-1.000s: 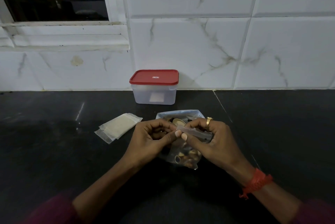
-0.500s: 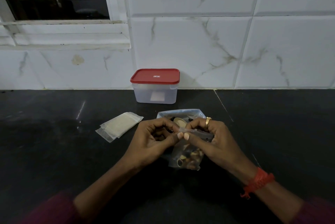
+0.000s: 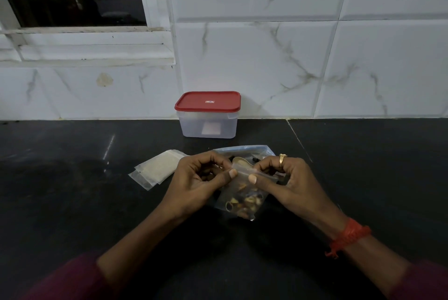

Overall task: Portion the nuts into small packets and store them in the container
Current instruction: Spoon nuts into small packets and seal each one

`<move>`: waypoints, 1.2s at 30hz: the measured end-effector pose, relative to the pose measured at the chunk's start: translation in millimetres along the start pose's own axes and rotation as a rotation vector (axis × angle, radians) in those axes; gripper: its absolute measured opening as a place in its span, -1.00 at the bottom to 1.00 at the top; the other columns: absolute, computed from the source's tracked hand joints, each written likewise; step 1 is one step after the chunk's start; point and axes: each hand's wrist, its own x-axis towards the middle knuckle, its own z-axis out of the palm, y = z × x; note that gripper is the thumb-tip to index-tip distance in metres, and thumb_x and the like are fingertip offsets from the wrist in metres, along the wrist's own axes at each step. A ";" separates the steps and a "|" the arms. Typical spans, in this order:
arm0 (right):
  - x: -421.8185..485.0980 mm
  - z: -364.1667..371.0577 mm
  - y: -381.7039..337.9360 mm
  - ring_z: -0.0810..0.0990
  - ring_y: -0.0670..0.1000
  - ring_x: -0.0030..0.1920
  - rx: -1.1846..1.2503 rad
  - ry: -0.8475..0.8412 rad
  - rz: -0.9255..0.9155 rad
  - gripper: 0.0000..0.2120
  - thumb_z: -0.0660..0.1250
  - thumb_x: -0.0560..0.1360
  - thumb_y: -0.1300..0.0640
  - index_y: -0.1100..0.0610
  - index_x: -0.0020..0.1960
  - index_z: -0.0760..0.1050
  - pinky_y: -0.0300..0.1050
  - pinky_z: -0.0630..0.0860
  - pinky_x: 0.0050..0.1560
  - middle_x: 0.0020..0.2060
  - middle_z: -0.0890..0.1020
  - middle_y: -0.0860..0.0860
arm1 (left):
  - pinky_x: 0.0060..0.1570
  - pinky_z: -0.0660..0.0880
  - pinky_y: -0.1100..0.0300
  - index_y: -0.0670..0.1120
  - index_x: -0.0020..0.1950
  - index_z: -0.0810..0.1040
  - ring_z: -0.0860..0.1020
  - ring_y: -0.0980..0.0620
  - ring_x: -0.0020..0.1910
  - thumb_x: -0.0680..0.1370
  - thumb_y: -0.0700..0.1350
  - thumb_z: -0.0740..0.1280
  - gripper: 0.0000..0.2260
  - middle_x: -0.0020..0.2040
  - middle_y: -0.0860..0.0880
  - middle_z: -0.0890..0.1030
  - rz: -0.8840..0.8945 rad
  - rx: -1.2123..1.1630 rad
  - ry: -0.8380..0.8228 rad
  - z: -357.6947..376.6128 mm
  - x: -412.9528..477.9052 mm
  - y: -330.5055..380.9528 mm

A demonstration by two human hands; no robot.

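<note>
Centre frame: our left hand (image 3: pixel 196 184) and right hand (image 3: pixel 292 184) pinch the nut packet (image 3: pixel 242 199).
Upper centre: container (image 3: pixel 208 123), lid on.

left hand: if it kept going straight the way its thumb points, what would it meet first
The small packet, whose top edge the left hand pinches; just beyond, probably the right hand, whose thumb faces it on the same edge.

Small clear plastic packet (image 3: pixel 242 190), mixed nuts (image 3: pixel 248 201) at bottom, held upright by top. Stack of empty clear packets (image 3: pixel 155 171) flat at left. Red-lidded translucent container (image 3: pixel 208 119) closed behind.
</note>
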 end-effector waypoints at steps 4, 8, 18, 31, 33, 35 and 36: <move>0.4 -2.1 -2.1 0.68 -0.05 -0.11 -0.034 -0.001 -0.004 -0.94 0.53 0.44 0.09 0.05 -0.11 0.68 -0.18 0.60 -0.05 -0.18 0.72 -0.04 | -0.13 0.63 0.16 -0.18 -0.08 0.64 0.66 -0.07 -0.09 0.48 -0.10 0.46 -0.85 -0.07 -0.02 0.69 -0.023 -0.008 0.038 -3.4 1.9 -0.7; 3.0 -9.0 0.5 0.66 -0.05 -0.12 -0.056 0.033 0.006 -0.90 0.54 0.41 0.06 0.05 -0.11 0.70 -0.27 0.57 -0.06 -0.19 0.72 -0.05 | -0.14 0.63 0.15 -0.19 -0.09 0.65 0.66 -0.05 -0.10 0.44 -0.10 0.46 -0.83 -0.09 -0.05 0.69 -0.048 -0.030 0.073 -7.5 4.2 -5.2; 5.6 -15.8 -4.0 0.65 -0.12 -0.15 -0.104 0.048 -0.030 -0.75 0.46 0.30 -0.18 -0.03 -0.16 0.67 -0.27 0.59 -0.08 -0.22 0.70 -0.14 | -0.18 0.63 0.12 -0.15 -0.08 0.64 0.68 0.03 -0.10 0.42 -0.08 0.44 -0.84 -0.11 -0.03 0.71 -0.143 -0.126 0.126 -6.2 4.5 -5.2; -0.6 -1.7 1.4 0.72 0.00 -0.15 -0.007 -0.012 0.014 -0.76 0.47 0.40 -0.10 0.00 0.00 0.71 -0.01 0.66 -0.09 -0.20 0.74 -0.05 | -0.15 0.67 0.11 -0.19 -0.02 0.68 0.72 -0.06 -0.11 0.42 -0.05 0.44 -0.75 -0.11 -0.12 0.74 -0.291 -0.136 0.073 5.4 -2.1 2.0; 0.1 -3.9 -1.8 0.68 -0.11 -0.24 0.030 -0.025 0.010 -0.83 0.43 0.43 -0.10 -0.05 -0.07 0.71 -0.22 0.58 -0.18 -0.31 0.71 -0.09 | -0.17 0.64 0.18 -0.22 -0.04 0.69 0.71 -0.07 -0.14 0.42 -0.05 0.44 -0.74 -0.13 -0.13 0.74 -0.305 -0.139 0.089 4.1 -1.0 2.8; 0.8 -6.2 -4.9 0.65 -0.04 -0.29 0.057 -0.019 0.000 -0.82 0.39 0.48 -0.17 -0.12 -0.15 0.71 -0.22 0.53 -0.21 -0.38 0.67 0.00 | -0.19 0.62 0.20 -0.24 -0.05 0.70 0.70 -0.05 -0.18 0.43 -0.04 0.43 -0.73 -0.15 -0.14 0.74 -0.308 -0.145 0.102 2.9 -0.5 3.4; 1.5 -7.1 -4.3 0.66 0.02 -0.27 0.059 -0.016 -0.010 -0.80 0.37 0.51 -0.19 -0.16 -0.17 0.70 -0.14 0.56 -0.18 -0.38 0.66 0.05 | -0.19 0.62 0.20 -0.24 -0.06 0.70 0.70 -0.05 -0.20 0.44 -0.04 0.43 -0.73 -0.15 -0.15 0.73 -0.309 -0.143 0.102 3.2 -0.5 3.4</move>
